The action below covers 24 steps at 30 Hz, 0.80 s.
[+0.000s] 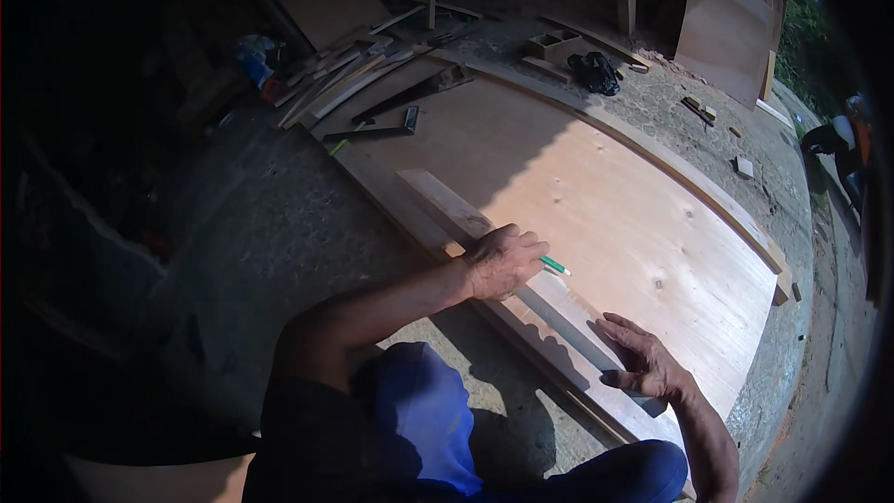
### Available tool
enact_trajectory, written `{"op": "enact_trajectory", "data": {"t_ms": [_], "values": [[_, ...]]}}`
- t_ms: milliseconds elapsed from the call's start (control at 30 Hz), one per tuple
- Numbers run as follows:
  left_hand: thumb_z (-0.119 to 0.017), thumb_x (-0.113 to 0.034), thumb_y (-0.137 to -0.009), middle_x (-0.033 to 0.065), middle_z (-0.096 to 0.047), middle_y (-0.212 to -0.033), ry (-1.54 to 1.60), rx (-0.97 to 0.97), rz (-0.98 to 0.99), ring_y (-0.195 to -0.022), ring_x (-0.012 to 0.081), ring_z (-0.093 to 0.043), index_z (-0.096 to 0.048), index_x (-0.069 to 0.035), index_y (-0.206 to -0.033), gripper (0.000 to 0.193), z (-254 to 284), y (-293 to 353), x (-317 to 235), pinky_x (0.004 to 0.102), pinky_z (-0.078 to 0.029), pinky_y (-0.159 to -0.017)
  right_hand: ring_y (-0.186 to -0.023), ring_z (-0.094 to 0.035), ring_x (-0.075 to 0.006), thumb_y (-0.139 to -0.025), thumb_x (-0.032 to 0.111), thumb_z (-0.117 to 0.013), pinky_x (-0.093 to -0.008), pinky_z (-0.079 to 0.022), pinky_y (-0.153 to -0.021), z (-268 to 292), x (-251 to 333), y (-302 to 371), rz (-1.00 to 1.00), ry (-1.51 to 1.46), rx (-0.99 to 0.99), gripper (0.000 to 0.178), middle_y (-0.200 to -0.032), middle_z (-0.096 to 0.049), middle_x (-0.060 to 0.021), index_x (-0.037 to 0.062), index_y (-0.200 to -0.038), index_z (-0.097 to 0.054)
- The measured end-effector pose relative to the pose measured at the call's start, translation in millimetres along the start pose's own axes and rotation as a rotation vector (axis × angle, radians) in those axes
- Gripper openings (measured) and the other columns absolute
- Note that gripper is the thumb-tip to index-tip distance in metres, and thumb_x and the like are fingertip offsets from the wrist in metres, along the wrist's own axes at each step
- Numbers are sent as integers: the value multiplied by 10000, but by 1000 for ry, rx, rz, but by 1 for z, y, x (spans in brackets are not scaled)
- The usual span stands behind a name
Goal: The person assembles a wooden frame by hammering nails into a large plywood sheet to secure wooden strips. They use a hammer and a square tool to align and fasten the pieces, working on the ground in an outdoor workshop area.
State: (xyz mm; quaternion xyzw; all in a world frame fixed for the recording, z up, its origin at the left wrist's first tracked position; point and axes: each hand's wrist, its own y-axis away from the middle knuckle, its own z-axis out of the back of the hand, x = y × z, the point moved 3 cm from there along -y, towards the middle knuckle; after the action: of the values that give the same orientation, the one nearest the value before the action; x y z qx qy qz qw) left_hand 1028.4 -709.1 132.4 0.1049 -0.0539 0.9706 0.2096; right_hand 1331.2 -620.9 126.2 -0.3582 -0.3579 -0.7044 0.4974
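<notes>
A long wooden plank (pixel 445 202) lies on a large plywood sheet (pixel 605 214), near its close edge. My left hand (pixel 503 263) is closed around a green pencil (pixel 555 265), its pale tip pointing right, and rests against the plank. Farther along, toward the plank's near right end, my right hand (pixel 652 365) grips the wood, thumb on the near side and fingers across the top. Past the left hand, a black try square (pixel 399 128) and a handsaw (pixel 414 93) lie on the shaded part of the sheet.
Wooden battens (pixel 670 168) run along the sheet's far edge. Loose wood strips (pixel 349 79) are piled at the far left. Beyond the sheet are a black plastic bag (pixel 594 73), a wooden box (pixel 553 44) and a small pale block (pixel 744 168) on rough concrete. A panel (pixel 724 33) leans at the back right.
</notes>
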Motion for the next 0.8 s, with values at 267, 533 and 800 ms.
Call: {"op": "enact_trajectory", "data": {"t_ms": [267, 533, 800], "values": [[-846, -215, -698, 82, -646, -1020, 144, 73, 505, -1024, 288, -651, -723, -95, -959, 312, -64, 203, 161, 438, -515, -911, -1454, -390, -390, -988, 557, -565, -512, -377, -1156, -31, 37, -252, 122, 973, 42, 669, -1574, -418, -195, 188, -1537, -465], [-857, -244, -738, 226, -663, -1069, 630, -21, 985, -1019, 410, -658, -701, 11, -1166, 522, -132, 372, 269, 468, -520, -904, -1288, -578, -382, -948, 407, -684, -491, -488, -1057, -50, 17, -364, 164, 727, -97, 573, -1403, -599, -204, 129, -1437, -571], [-856, -232, -747, 216, -572, -1350, 718, -143, 981, -1231, 407, -590, -548, -57, -1406, 748, -173, 395, 287, 459, -505, -1028, -1206, -621, -379, -928, 246, -710, -463, -526, -1006, -87, 45, -442, 180, 643, -83, 436, -1340, -634, -194, 100, -1334, -645]]}}
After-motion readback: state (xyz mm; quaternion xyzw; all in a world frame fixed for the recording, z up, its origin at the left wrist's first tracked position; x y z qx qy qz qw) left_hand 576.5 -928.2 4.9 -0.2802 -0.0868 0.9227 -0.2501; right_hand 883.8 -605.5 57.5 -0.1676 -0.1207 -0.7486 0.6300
